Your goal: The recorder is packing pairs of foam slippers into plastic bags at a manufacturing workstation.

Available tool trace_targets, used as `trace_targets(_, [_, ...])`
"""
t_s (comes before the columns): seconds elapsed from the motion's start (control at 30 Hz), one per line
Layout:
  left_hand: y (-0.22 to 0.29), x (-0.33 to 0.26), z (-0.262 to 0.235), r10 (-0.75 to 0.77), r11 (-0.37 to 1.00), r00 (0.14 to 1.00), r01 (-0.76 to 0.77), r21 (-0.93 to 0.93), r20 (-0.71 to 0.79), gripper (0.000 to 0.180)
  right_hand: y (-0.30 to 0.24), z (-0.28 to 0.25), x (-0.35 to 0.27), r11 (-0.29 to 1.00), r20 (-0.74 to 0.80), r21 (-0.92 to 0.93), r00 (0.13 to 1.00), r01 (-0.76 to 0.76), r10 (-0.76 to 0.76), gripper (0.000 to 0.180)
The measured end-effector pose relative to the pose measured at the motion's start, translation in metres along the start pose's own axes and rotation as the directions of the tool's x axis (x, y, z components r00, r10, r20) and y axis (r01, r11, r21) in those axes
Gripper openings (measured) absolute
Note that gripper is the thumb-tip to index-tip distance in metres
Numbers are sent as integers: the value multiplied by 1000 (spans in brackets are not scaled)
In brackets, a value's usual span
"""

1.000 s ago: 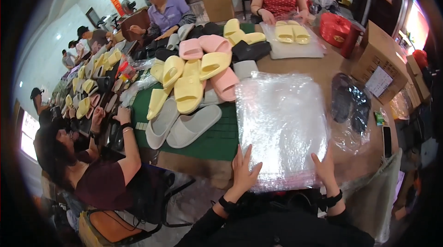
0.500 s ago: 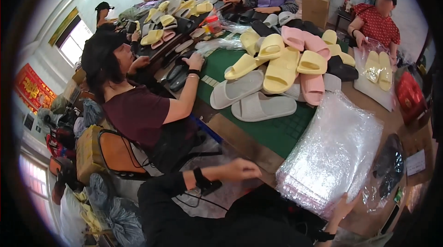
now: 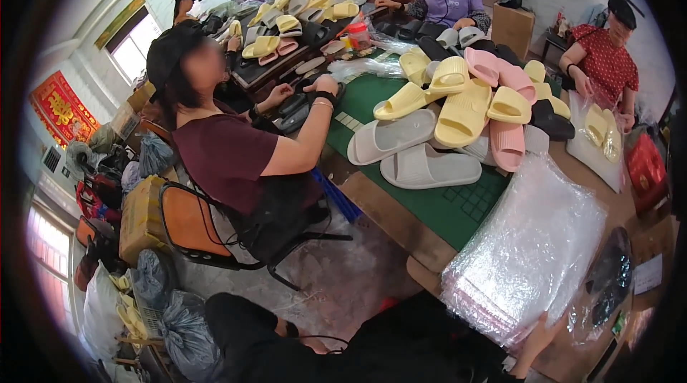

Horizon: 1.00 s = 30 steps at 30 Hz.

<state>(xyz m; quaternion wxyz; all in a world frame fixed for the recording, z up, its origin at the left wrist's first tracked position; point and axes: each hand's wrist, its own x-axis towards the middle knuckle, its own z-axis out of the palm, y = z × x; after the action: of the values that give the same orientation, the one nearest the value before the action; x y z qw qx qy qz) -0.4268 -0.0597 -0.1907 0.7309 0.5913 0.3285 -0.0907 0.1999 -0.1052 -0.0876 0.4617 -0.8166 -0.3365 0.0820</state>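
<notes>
The right hand (image 3: 538, 338) lies against the near right corner of a stack of clear bags (image 3: 526, 247) on the bench (image 3: 397, 224), while the left hand (image 3: 315, 344) is low, mostly hidden (neither one's grip can be told). Beyond the stack, leftward, yellow, gray and pink slippers (image 3: 462, 114) crowd a green mat (image 3: 451, 218).

Looks like slipper workshop: heap of slippers (image 3: 461, 118) mid-frame, stack of clear bags (image 3: 526, 247) lower right, workers (image 3: 447, 0) at tables (image 3: 390, 220) across upper half, sacks (image 3: 187, 333) lower left.
</notes>
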Motion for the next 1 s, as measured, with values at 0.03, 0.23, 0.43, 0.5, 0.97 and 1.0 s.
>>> trace_targets(0.03, [-5, 2, 6, 1, 1000, 1000, -1, 19, 0, 41, 1, 0, 1, 1000, 1, 1, 1000, -1, 1, 61])
trace_targets(0.23, [-11, 3, 35, -12, 992, 998, 6, 128, 53, 41, -4, -17, 4, 999, 51, 11, 998, -49, 48, 66])
trace_targets(0.43, [-4, 23, 25, -22, 951, 987, -28, 307, 160, 41, -63, -37, -20, 815, -77, -562, 972, 143, -224, 64])
trace_targets(0.5, [2, 36, 21, -26, 929, 979, -50, 365, 201, 41, -91, -36, -38, 695, -163, -705, 921, 142, -354, 64])
trace_targets(0.97, [8, 67, 11, -114, 723, 918, -185, 665, 380, 40, -146, 74, -76, 778, 301, -91, 762, 622, -574, 54])
trace_targets(1.0, [8, 68, 12, -117, 708, 916, -194, 679, 384, 40, -142, 78, -75, 796, 312, -112, 781, 595, -541, 53])
